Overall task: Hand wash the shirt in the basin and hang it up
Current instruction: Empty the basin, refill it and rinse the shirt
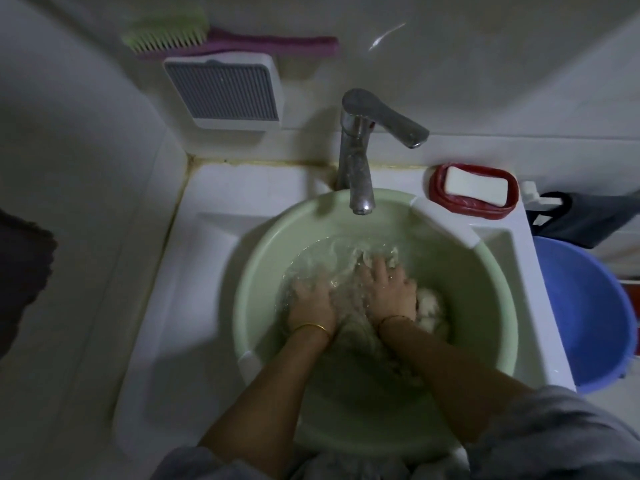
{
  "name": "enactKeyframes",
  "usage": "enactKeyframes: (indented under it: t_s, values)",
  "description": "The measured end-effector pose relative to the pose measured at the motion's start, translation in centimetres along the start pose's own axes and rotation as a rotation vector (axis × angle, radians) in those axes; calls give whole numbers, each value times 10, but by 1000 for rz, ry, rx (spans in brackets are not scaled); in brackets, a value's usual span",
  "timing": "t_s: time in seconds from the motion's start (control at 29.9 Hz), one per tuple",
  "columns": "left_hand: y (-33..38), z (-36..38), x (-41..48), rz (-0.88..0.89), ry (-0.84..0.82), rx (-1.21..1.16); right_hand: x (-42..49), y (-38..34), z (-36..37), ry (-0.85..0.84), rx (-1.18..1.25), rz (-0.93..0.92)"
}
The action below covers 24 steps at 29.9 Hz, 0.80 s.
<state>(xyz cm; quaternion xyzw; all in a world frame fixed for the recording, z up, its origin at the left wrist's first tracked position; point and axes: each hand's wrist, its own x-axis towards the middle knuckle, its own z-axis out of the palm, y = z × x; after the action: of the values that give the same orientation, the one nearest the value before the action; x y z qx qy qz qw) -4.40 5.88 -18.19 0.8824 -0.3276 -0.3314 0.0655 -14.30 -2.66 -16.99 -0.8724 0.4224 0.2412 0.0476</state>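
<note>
A pale green basin [263, 244] sits in the white sink and holds water. A light-coloured shirt [429, 306] lies bunched in the water, mostly under the surface. My left hand [311, 299] is in the water on the left part of the shirt, fingertips submerged and blurred. My right hand [389, 289] lies on top of the cloth with fingers spread forward, pressing it down. A bracelet is on each wrist. The water around the hands is churned, so the fingers' hold on the cloth is hard to make out.
A metal tap [360, 157] reaches over the basin's far rim, with no water running. A white soap bar in a red dish [474, 188] sits at the back right. A blue bucket [595, 320] stands right of the sink. A brush [166, 32] and a grey ribbed soap tray [221, 88] hang on the wall.
</note>
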Motion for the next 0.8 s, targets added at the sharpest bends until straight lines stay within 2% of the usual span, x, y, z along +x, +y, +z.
enactKeyframes:
  t_s: [0.07,0.1,0.17,0.2,0.27,0.33,0.43,0.57,0.6,0.63,0.67,0.74,0.77,0.8]
  values:
    - [10,-14,0,-50,104,-397,-2,-5,-2,-31,369,42]
    - [15,-19,4,-142,126,-671,-4,-5,-6,-24,548,43]
    - [26,-33,7,-375,10,-1274,-19,-4,-20,51,763,4]
    - [27,-37,8,-449,-51,-1484,-30,-5,-31,101,810,-29]
    - [35,-45,2,-448,-92,-1614,-53,-8,-55,198,804,-98]
    - [40,-51,-10,-363,-171,-1602,-65,-16,-68,307,733,-139]
    - [48,-49,-28,-328,-299,-1528,-64,-24,-76,505,617,-83]
    - [68,-54,-49,-337,-365,-1418,-34,-6,-76,273,666,118]
    - [68,-53,-49,-301,-395,-1346,-24,2,-74,232,662,140]
    - [66,-54,-49,-258,-378,-1174,-16,8,-68,199,634,121]
    - [60,-52,-46,-205,-264,-913,-10,12,-62,175,588,75]
    - [41,-47,-38,-80,97,-462,-3,16,-45,138,499,14]
    - [31,-44,-33,-19,203,-301,-1,17,-38,130,426,28]
    - [27,-40,-33,37,220,-165,-2,17,-31,120,333,45]
